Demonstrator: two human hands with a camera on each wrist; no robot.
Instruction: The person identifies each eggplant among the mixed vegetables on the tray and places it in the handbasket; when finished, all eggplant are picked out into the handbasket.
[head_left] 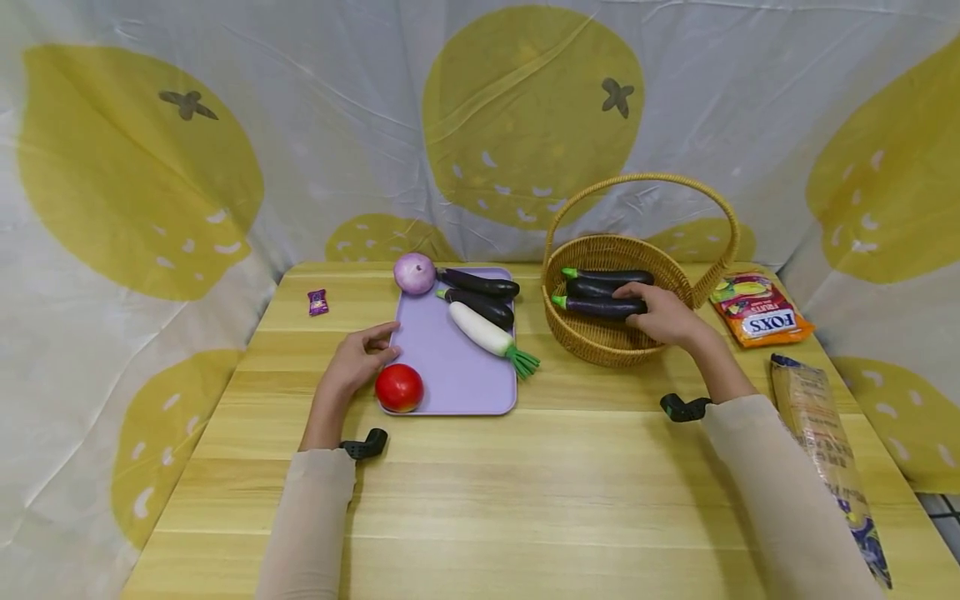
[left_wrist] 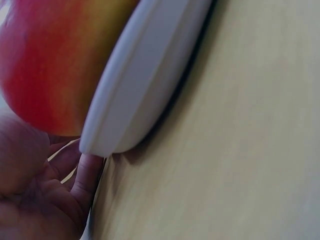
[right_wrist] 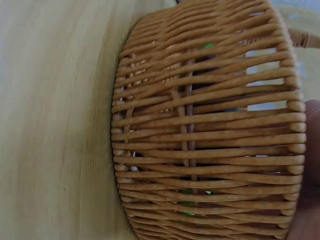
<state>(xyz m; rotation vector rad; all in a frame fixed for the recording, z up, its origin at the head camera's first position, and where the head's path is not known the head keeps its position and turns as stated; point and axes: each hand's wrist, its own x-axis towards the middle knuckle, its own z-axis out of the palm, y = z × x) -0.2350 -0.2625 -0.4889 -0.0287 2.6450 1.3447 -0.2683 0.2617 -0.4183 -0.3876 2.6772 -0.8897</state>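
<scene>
My right hand (head_left: 660,315) reaches into the wicker basket (head_left: 600,354), thumb and fingers on either side of the front eggplant (head_left: 600,307), near its right end. Two more eggplants lie behind it. In the right wrist view, the basket's woven wall (right_wrist: 210,130) hides most of the hand. My left hand (head_left: 358,358) is at the left edge of the lilac tray (head_left: 442,375), fingers loosely bent. The left wrist view shows its fingers (left_wrist: 87,177) right at the tray's edge, beside a round red fruit (head_left: 400,388) with a yellowish side.
On the tray are a white radish (head_left: 480,330) with green stalks over the right rim, two eggplants and a purple onion (head_left: 414,273). A small purple packet (head_left: 318,302) lies left. A Fox's candy bag (head_left: 761,308) and a long clear package (head_left: 821,433) lie right.
</scene>
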